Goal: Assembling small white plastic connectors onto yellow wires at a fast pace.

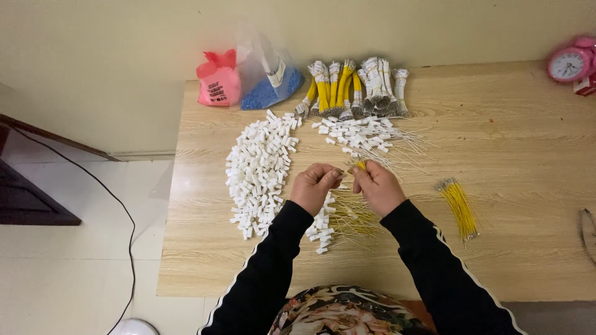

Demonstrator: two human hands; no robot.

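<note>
My left hand (314,186) and my right hand (377,186) meet over the middle of the wooden table (515,149). The right hand pinches a short yellow wire (359,164); the left hand's fingertips close on a small white piece beside it, too small to make out. A big heap of white plastic connectors (257,167) lies left of my left hand. Under my wrists sits a pile of yellow wires with white connectors fitted (344,218). A loose bunch of yellow wires (459,208) lies to the right.
Tied bundles of yellow and white wires (354,90) line the far edge, with more white-tipped wires (366,136) in front. A pink bag (218,80) and a clear bag of blue parts (270,80) stand far left. A pink alarm clock (570,62) sits far right.
</note>
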